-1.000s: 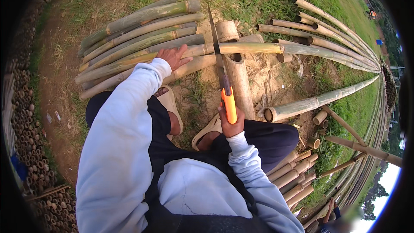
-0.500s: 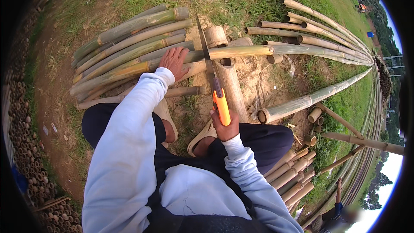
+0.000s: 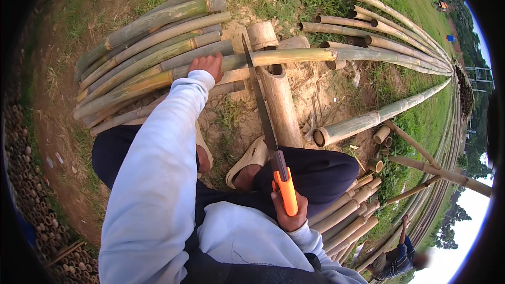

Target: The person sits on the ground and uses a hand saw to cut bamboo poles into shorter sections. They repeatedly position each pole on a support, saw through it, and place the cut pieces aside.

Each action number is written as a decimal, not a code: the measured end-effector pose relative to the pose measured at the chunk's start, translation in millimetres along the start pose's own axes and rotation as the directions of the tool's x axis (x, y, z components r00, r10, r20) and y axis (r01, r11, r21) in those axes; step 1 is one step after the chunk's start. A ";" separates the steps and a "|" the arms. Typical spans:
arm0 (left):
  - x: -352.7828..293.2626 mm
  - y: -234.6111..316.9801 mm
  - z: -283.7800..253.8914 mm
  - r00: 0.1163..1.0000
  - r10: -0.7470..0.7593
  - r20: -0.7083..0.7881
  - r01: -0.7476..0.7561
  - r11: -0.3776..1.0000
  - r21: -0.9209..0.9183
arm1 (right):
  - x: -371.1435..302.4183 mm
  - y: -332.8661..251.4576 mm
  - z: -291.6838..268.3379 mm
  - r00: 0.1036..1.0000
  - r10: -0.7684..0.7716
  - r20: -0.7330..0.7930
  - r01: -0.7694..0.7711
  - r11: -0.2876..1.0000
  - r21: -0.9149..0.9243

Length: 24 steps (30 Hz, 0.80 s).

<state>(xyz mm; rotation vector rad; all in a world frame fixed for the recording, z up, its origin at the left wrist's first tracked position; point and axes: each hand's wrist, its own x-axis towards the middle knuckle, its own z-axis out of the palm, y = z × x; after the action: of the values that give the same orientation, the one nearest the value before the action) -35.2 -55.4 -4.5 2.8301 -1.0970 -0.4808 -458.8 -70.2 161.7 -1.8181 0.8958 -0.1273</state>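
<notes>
A handsaw [image 3: 284,189] with an orange handle is in my right hand [image 3: 292,211], its fingers closed round the grip near my right knee. The long dark blade slants up and away, crossing a yellow-green bamboo pole [image 3: 294,57] near its tip. My left hand [image 3: 209,67] is closed over that same pole, left of the blade. Under the pole, right of the blade, a thick bamboo post [image 3: 281,102] lies as a support, with a short bamboo stub [image 3: 262,35] just beyond. How deep the blade sits in the pole I cannot tell.
Cut bamboo lengths [image 3: 152,37] lie side by side at the left. Long poles [image 3: 400,29] stretch off to the right, one separate pole [image 3: 363,125] nearer. Shorter pieces [image 3: 347,218] are stacked by my right leg. Another person [image 3: 397,260] is at the lower right.
My right hand has drawn the saw back toward my body, so more blade shows on the near side of the pole. My left hand's fingers have curled in from lying spread.
</notes>
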 end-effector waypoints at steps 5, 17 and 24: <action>6.7 1.9 3.6 0.997 -0.013 0.073 0.014 1.000 -0.005 | 68.2 -0.6 25.4 0.997 -0.072 -0.026 0.073 0.997 0.026; 5.0 -3.2 -0.9 0.997 0.053 -0.047 -0.051 0.997 0.061 | 10.3 3.8 10.0 0.993 -0.090 -0.075 0.093 0.995 0.034; 9.3 -2.6 -6.6 0.995 0.094 -0.027 -0.093 0.994 0.052 | 167.5 19.5 69.0 0.978 -0.188 -0.093 0.197 0.974 0.110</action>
<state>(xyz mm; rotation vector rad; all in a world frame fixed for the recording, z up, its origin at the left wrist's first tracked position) -25.0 -60.0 -1.1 2.8030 -1.2468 -0.4084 -316.5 -125.7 62.4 -1.7960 0.7506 -0.3732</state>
